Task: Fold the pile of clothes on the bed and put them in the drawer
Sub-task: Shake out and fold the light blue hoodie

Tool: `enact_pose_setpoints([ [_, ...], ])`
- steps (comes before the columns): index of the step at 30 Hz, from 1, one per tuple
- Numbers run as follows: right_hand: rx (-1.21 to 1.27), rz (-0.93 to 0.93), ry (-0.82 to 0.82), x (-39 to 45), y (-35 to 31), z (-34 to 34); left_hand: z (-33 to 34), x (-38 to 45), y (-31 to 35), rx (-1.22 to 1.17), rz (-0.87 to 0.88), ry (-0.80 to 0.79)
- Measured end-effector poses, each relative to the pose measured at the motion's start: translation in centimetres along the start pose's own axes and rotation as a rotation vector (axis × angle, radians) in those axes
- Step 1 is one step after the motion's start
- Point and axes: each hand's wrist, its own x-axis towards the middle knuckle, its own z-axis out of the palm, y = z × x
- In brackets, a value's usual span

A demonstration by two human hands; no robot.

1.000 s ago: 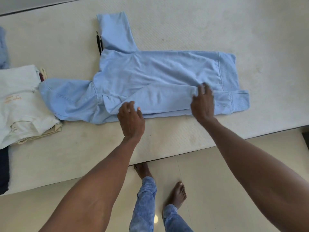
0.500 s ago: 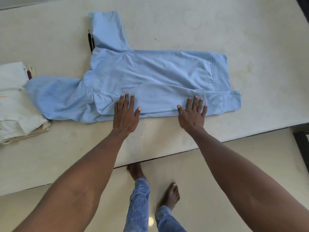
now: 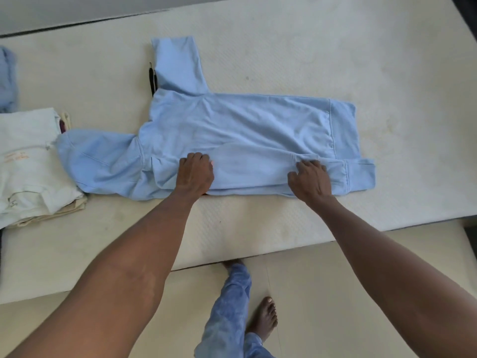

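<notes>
One bed is lying under both hands, its bare pale mattress stretching away on every side of them. One light blue hoodie is spreading flat across it, its body reaching beyond the fingertips, its hood trailing off to the outer side of the left hand, and one sleeve sticking up far beyond that hand. The other sleeve is lying folded across the body, running from one hand to the other. Two hands are working it: the left is curling its fingers into the sleeve fabric, gripping it, and the right hand is pinching a raised ridge of the sleeve near the cuff. One stack of folded pale clothes is sitting well to the outer side of the left hand, touching the hood. One black cord is showing beside the raised sleeve.
</notes>
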Motion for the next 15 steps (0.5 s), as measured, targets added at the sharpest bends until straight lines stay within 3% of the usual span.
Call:
enact_pose_setpoints([
  [2,0.0,-0.148,-0.008,1.8,-0.4,-0.9,-0.7,3.0,0.4,-0.074,0.09,0.062],
  [4,0.047,0.035,-0.041,4.2,0.5,-2.2,-0.8,6.5,0.5,-0.11,0.146,0.025],
  [6,0.053,0.229,0.031,7.5,2.1,-3.2,-0.8,10.6,0.5,-0.124,0.151,0.015],
  [7,0.032,0.234,0.077,8.9,2.7,-3.6,-0.7,12.3,0.4,-0.134,0.14,0.018],
  [10,-0.079,0.058,0.147,13.8,4.4,-4.3,-0.9,17.2,0.3,-0.178,0.136,0.011],
  [15,-0.222,-0.114,0.055,20.7,6.6,-5.1,-1.3,23.0,-0.1,-0.114,0.221,-0.067],
])
